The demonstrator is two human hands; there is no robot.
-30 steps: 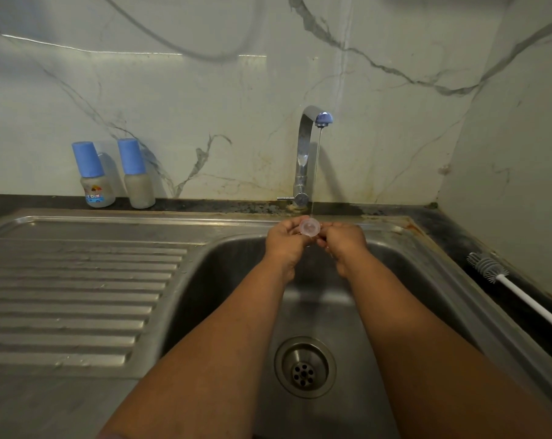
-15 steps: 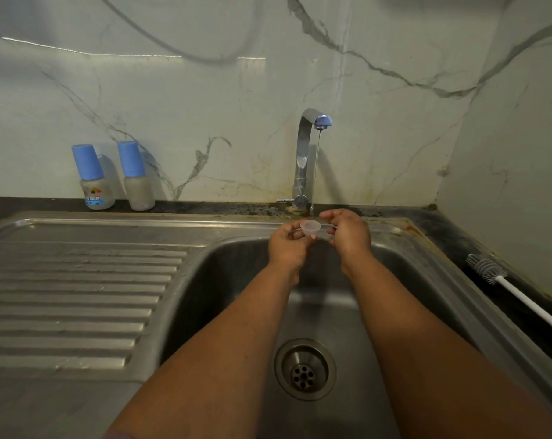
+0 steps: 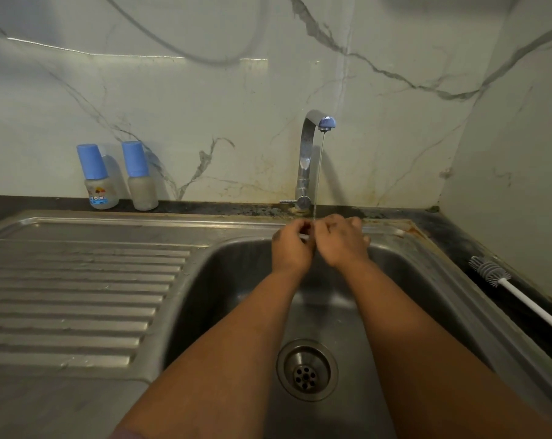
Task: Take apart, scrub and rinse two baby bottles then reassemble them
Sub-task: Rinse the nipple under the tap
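Both hands meet under the thin water stream (image 3: 318, 172) from the tap (image 3: 306, 153), above the back of the sink basin (image 3: 230, 280). My left hand (image 3: 292, 248) and my right hand (image 3: 343, 243) have their fingers curled round a small clear round bottle part (image 3: 305, 237). Only a pale sliver of it shows between the fingers. Two baby bottles stand capped against the wall at the back left. One has a printed label (image 3: 99, 185) and the other is plain (image 3: 141, 182). Both carry blue caps.
A ribbed steel draining board (image 3: 78, 296) lies left of the basin. The drain (image 3: 306, 370) is near the front of the basin. A grey bottle brush with a white handle (image 3: 493, 275) lies on the dark counter at the right, beside the side wall.
The hands have closed together over the clear part, so it is nearly hidden now. The right hand has turned its back upward over it.
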